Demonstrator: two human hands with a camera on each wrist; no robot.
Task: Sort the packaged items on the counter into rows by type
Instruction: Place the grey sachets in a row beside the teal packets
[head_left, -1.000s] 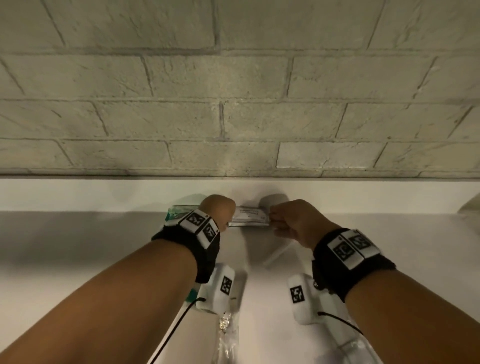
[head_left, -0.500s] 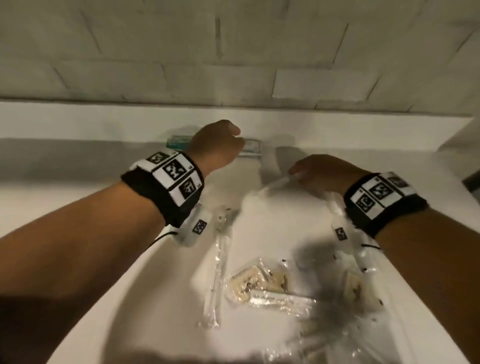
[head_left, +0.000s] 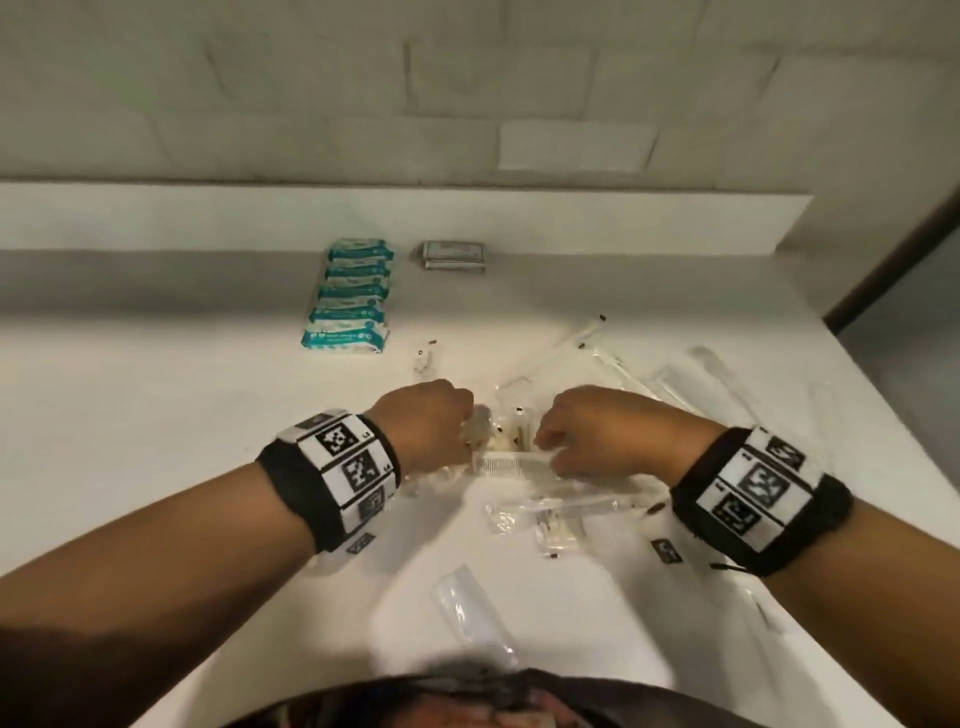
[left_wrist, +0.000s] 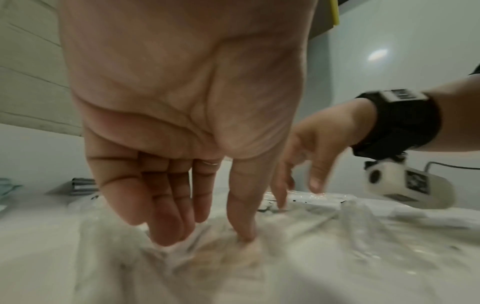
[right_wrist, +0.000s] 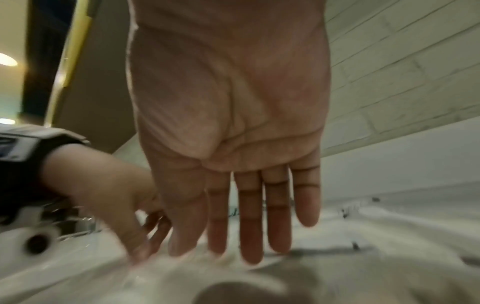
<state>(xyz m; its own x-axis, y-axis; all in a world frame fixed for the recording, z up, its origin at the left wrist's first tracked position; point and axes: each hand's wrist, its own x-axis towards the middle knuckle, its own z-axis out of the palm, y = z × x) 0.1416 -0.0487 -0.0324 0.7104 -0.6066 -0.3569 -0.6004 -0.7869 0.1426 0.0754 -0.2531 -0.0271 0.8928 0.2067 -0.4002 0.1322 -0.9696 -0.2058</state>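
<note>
A heap of clear-wrapped packets (head_left: 524, 467) lies on the white counter (head_left: 156, 415). My left hand (head_left: 431, 426) reaches down into its left side, fingers straight, fingertips (left_wrist: 168, 232) on crinkled plastic (left_wrist: 233, 257). My right hand (head_left: 597, 436) hovers over the right side, its straight fingers (right_wrist: 249, 226) touching the wrappers above a packaged white comb (head_left: 514, 465). Farther back a row of teal-and-white packs (head_left: 350, 296) runs toward the wall, and a small stack of grey packets (head_left: 453, 254) sits to its right.
Long clear sleeves (head_left: 675, 384) spread to the right of the heap, and one clear packet (head_left: 467, 608) lies near my body. A raised white ledge (head_left: 415, 218) and a brick wall (head_left: 467, 93) close the back. The counter's right edge (head_left: 893, 395) drops off.
Both hands have pulled back from the grey packets by the wall to the heap nearer me. The head view has tipped down, showing the sorted rows and the heap.
</note>
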